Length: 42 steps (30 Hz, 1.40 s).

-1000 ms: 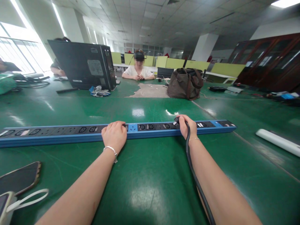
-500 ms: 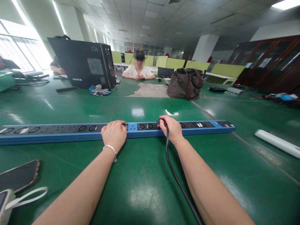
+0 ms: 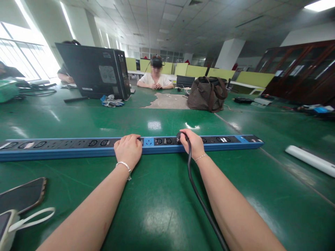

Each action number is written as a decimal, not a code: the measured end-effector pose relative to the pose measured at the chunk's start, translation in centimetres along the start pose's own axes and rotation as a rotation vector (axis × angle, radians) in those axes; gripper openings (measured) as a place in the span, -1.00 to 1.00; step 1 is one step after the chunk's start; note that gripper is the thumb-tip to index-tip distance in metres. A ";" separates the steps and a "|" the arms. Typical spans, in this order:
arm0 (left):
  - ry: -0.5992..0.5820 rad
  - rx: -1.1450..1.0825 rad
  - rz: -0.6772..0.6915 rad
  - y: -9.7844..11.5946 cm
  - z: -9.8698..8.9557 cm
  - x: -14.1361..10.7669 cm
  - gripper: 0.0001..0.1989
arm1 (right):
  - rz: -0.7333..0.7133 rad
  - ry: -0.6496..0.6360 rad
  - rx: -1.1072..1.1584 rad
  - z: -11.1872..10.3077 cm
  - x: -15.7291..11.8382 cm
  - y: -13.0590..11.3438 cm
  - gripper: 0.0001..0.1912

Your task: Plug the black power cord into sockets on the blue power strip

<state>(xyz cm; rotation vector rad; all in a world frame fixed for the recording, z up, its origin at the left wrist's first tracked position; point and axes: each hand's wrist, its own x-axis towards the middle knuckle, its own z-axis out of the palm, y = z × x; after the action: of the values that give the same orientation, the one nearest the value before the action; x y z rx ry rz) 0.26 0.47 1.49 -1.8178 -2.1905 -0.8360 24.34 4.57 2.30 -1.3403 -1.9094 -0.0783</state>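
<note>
The person's left hand [image 3: 128, 150], at eleven o'clock, clasps a power strip [image 3: 162, 150]; right hand [image 3: 194, 143], at one, pinches a plug [image 3: 179, 136].

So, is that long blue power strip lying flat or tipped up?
Flat: the power strip rests along the green table, sockets facing up.

Gloves [image 3: 112, 101] nr blk PC case [image 3: 90, 75], brn bag [image 3: 200, 94] to R.

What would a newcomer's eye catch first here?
The long blue power strip across the green table, with the left hand resting on it. Next, the right hand holding a black cable by its plug, at the strip right of centre. Behind, at left, the black computer case.
</note>
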 end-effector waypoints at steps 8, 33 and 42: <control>0.005 -0.004 0.008 0.0 -0.1 0.0 -0.68 | 0.054 0.013 0.132 0.1 -0.1 0.4 -0.73; -0.006 -0.001 0.002 0.1 -0.1 0.0 -0.67 | -0.128 -0.084 -0.321 0.5 -1.1 -1.7 -0.74; -0.014 0.003 -0.010 0.1 -0.1 0.0 -0.68 | -0.099 -0.036 -0.367 0.8 -1.5 -1.9 -0.75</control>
<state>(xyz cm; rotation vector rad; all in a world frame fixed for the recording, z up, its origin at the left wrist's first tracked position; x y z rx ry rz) 0.32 0.46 1.57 -1.8183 -2.2098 -0.8234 22.59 2.96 1.55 -1.4889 -2.0592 -0.4773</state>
